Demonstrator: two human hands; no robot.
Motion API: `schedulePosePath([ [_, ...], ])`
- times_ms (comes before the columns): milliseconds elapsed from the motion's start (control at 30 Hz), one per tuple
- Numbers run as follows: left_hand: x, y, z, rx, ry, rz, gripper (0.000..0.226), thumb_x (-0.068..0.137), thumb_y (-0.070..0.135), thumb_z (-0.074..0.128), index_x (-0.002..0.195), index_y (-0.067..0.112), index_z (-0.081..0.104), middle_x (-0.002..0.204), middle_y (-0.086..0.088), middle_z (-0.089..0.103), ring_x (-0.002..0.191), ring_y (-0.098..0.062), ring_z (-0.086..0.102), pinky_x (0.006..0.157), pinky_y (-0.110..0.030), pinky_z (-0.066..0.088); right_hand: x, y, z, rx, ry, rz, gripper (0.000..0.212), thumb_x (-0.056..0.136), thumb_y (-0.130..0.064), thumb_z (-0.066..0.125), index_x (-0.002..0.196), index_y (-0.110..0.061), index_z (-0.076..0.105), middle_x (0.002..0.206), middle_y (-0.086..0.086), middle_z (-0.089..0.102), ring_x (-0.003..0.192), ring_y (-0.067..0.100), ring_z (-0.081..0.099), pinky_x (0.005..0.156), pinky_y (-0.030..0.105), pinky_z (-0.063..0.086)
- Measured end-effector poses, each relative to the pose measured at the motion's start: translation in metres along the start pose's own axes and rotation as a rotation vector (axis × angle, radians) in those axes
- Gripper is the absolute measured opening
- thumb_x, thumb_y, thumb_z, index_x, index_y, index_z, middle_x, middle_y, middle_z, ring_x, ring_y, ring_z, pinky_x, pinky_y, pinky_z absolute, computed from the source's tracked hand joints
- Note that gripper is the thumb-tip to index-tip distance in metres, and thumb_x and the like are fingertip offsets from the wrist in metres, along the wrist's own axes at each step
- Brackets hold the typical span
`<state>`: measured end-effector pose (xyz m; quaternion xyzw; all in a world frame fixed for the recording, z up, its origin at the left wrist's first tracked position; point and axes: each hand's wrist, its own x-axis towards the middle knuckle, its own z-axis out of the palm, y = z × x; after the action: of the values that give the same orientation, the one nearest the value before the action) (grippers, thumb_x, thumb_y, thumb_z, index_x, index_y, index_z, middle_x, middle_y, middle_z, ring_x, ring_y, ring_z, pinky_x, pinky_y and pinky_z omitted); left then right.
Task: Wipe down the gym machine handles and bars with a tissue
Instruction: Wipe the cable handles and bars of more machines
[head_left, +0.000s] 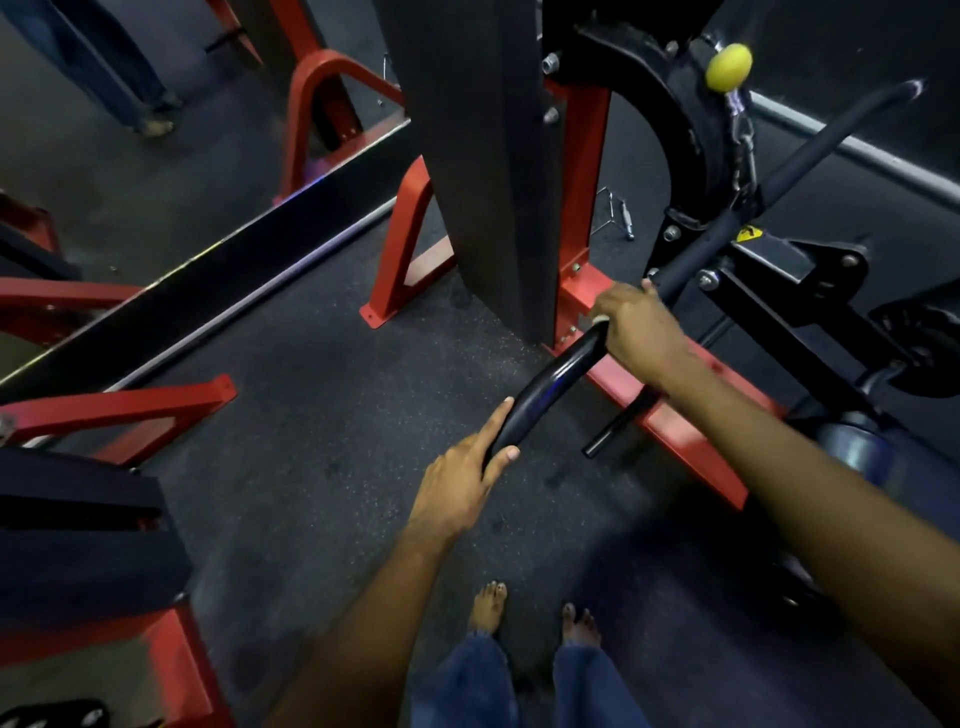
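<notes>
The right hand (641, 332) is wrapped over the long black bar (556, 374), its fingers curled round it near the point where the straight run begins to bend downward. A small sliver of white tissue (600, 319) shows at the edge of that hand, pressed between the palm and the bar (most of it is hidden under the fingers). The left hand (462, 483) holds the bar's glossy, curved lower end: the thumb lies across the near side and the index finger stretches straight up along the far side, so the end is pinched between them. The two hands are apart, the left low and near the body, the right higher and farther out along the same bar.

From the right hand the bar runs up and to the right, passing a black bracket and chain (745, 150) to its far tip. A yellow knob (729, 66) sits above the chain on the black machine arm. Just behind the right hand stands a dark upright column (488, 171) on a red frame (582, 291), whose base rail runs along the dark speckled floor (311, 395). A short black peg (615, 428) sticks out from that rail, between the two forearms. Below are the person's bare feet (488, 605) and blue jean hems.
</notes>
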<state>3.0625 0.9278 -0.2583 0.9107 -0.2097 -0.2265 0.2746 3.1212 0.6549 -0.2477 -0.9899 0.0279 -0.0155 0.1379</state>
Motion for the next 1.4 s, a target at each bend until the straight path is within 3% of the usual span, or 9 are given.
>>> schedulePosePath([
  [100,0.0,-0.001,0.001,0.019,0.004,-0.006,0.056,0.099,0.051,0.034,0.143,0.056,0.0,0.117,-0.005,0.061,0.095,-0.021,0.06,0.082,-0.039,0.047,-0.003,-0.04,-0.007,-0.135,-0.178,0.064,0.026,0.078,-0.004,0.052,0.099,-0.003,0.068,0.103,0.014,0.064,0.102,0.032,0.057,0.099,0.039,0.038],
  [267,-0.001,0.0,0.001,0.04,0.001,0.001,0.055,0.098,0.053,0.032,0.14,0.058,-0.003,0.119,-0.007,0.061,0.098,-0.024,0.061,0.083,-0.043,0.048,-0.031,-0.07,0.001,-0.021,-0.228,-0.315,0.027,0.08,-0.005,0.047,0.098,-0.006,0.067,0.101,0.009,0.062,0.099,0.028,0.056,0.091,0.033,0.04],
  [500,-0.005,0.005,0.004,0.018,0.021,-0.026,0.055,0.1,0.051,0.034,0.141,0.06,-0.002,0.119,-0.003,0.061,0.099,-0.02,0.06,0.088,-0.041,0.048,0.003,0.009,0.001,0.014,-0.054,0.086,0.032,0.07,0.005,0.052,0.094,-0.005,0.07,0.101,0.015,0.065,0.101,0.035,0.058,0.103,0.041,0.038],
  [600,-0.004,0.006,0.003,0.039,0.013,-0.041,0.055,0.1,0.051,0.033,0.142,0.058,-0.002,0.118,-0.004,0.061,0.097,-0.021,0.06,0.085,-0.039,0.047,-0.035,-0.037,0.019,0.071,-0.018,-0.139,0.034,0.069,0.007,0.054,0.099,-0.003,0.067,0.101,0.015,0.062,0.101,0.035,0.057,0.101,0.044,0.042],
  [767,-0.005,0.01,0.001,0.013,-0.002,-0.06,0.055,0.1,0.051,0.034,0.144,0.056,0.002,0.123,-0.005,0.06,0.102,-0.022,0.06,0.087,-0.038,0.046,-0.059,-0.012,0.024,0.047,0.103,-0.536,0.047,0.08,0.007,0.045,0.124,0.0,0.059,0.129,0.013,0.058,0.125,0.03,0.05,0.115,0.035,0.022],
  [967,0.002,0.015,-0.004,-0.031,0.038,-0.077,0.06,0.094,0.063,0.031,0.15,0.048,0.015,0.136,-0.001,0.054,0.116,-0.021,0.056,0.096,-0.044,0.045,-0.035,0.04,0.018,0.25,0.214,0.148,0.047,0.089,0.011,0.042,0.134,-0.001,0.049,0.14,0.017,0.047,0.137,0.03,0.034,0.116,0.031,0.017],
  [1067,0.022,0.027,-0.008,-0.013,0.05,-0.056,0.061,0.095,0.061,0.033,0.151,0.04,0.02,0.144,0.0,0.047,0.125,-0.022,0.05,0.101,-0.041,0.041,-0.054,0.002,0.025,0.22,0.112,-0.051,0.043,0.098,-0.015,0.031,0.137,-0.005,0.045,0.144,0.012,0.043,0.137,0.025,0.036,0.113,0.012,0.007],
  [1200,0.054,0.046,-0.013,0.018,0.046,0.017,0.058,0.097,0.057,0.037,0.15,0.039,0.023,0.146,-0.001,0.045,0.13,-0.02,0.046,0.104,-0.037,0.037,-0.062,0.006,0.026,0.064,0.073,-0.472,0.043,0.097,-0.019,0.032,0.132,-0.001,0.051,0.14,0.011,0.047,0.133,0.023,0.039,0.118,0.025,0.01],
  [1400,0.09,0.053,-0.005,0.175,-0.046,0.054,0.059,0.097,0.053,0.043,0.15,0.047,0.017,0.14,0.0,0.051,0.123,-0.023,0.052,0.099,-0.04,0.041,-0.002,0.091,0.016,0.207,0.234,0.156,0.047,0.084,0.012,0.045,0.128,-0.001,0.054,0.136,0.017,0.051,0.135,0.032,0.038,0.114,0.026,0.017],
])
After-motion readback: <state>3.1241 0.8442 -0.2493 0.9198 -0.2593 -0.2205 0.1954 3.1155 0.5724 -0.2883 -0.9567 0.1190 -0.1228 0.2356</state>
